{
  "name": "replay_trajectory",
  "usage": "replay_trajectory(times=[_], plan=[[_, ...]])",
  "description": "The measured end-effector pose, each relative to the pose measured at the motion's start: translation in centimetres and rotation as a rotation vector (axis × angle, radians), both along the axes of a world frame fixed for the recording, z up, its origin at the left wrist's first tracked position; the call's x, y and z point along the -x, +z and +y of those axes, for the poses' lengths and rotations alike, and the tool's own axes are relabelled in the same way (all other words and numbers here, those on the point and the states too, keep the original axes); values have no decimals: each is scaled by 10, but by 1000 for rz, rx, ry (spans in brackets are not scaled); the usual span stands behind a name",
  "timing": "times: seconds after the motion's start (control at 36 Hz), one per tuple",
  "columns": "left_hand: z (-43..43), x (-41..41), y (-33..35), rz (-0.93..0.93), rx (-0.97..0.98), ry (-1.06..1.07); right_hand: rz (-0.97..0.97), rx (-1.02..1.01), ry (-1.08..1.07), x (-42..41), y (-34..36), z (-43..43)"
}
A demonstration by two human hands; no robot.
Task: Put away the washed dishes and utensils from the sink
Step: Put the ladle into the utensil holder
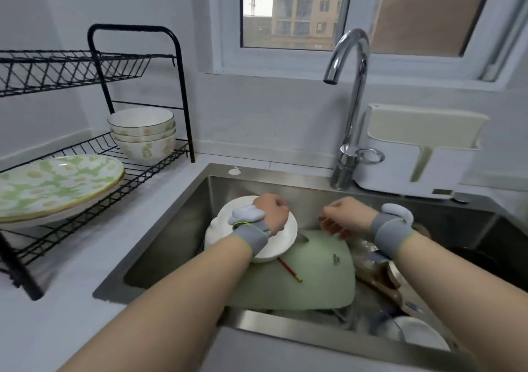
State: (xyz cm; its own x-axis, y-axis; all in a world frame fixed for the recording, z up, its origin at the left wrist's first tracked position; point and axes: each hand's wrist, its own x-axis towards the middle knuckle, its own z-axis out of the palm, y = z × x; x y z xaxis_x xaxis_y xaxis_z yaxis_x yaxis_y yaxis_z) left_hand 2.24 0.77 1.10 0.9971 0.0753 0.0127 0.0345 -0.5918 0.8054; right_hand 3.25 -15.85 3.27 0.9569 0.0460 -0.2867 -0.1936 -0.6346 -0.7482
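We are reaching into the sink [177, 243] with both arms. Our left grip [271, 211] is curling its fingers over the far rim of the white plate [281, 243] — the plate is lying right under it, its near edge over the green cutting board [300, 280]. Our right grip [341, 218] is hanging just above the board, fingers loosely bent, holding nothing. A red chopstick [290, 270] is lying on the board, beside the plate.

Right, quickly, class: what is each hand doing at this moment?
Left hand: grips the white bowl at its far rim.
Right hand: fingers loosely curled, holds nothing.
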Motion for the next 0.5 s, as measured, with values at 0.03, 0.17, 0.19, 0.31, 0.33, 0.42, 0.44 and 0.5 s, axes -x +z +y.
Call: replay_trajectory(times=[0.03,0.17,0.19,0.31,0.33,0.42,0.44,0.5], plan=[[-7,2,-1,17,14,-16,-2,1,-5,3,0,-9],[-37,4,-4,38,19,-67,-32,50,-44,17,-1,-49],[-45,5,-5,47,23,-86,-34,59,-65,19,-3,-57],[-77,5,-10,79,115,-130,-31,64,-126,28,-5,-90],[-83,5,-11,95,135,-137,-38,66,-132,29,-5,-96],[-99,5,-15,121,170,-170,-63,82,-154,34,-8,-114],[-105,6,-16,118,168,-187,-74,84,-170,36,-9,-121],[-116,8,-16,116,166,-205,-89,92,-196,41,-12,-133]])
